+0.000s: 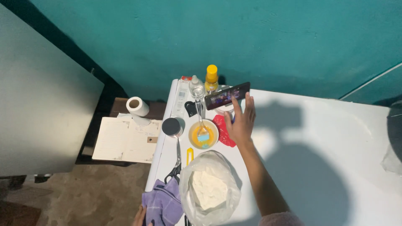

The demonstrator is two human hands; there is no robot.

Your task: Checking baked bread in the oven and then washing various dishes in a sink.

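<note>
right hand (241, 121) touching phone (226, 96) from below

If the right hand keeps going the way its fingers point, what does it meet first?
The right hand points up toward the phone. Its fingertips already look to touch it, so the phone comes first, though depth is unclear.
</note>
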